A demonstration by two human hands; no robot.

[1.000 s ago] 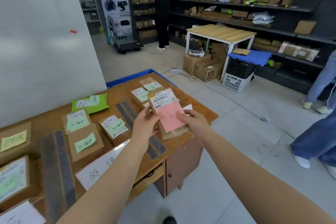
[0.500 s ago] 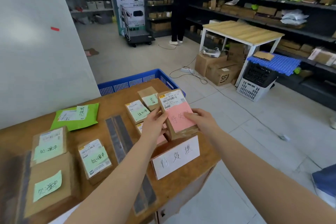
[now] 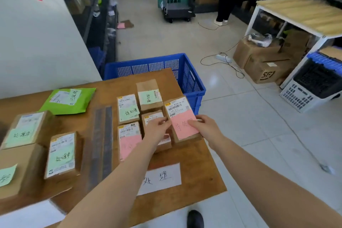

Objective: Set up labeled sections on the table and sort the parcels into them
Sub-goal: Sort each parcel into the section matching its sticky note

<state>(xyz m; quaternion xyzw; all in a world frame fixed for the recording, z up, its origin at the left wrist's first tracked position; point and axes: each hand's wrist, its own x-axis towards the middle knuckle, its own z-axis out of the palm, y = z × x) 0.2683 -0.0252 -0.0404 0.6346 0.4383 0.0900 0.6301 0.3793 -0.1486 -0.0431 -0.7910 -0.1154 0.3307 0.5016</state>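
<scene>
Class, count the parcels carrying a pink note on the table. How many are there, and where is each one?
3, all right of the dark strips: one held by both hands near the right edge, one nearest the strips, and one between them, largely covered by the left hand. More may be hidden.

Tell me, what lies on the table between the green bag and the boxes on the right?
In the head view, two dark strips lie side by side on the table between the green bag and the right-hand boxes.

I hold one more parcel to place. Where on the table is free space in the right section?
Bare wood lies around the white paper sign, up to the table front edge, and below the pink-noted cardboard parcel. The boxes above are packed tight. The dark tape strips border the left.
</scene>
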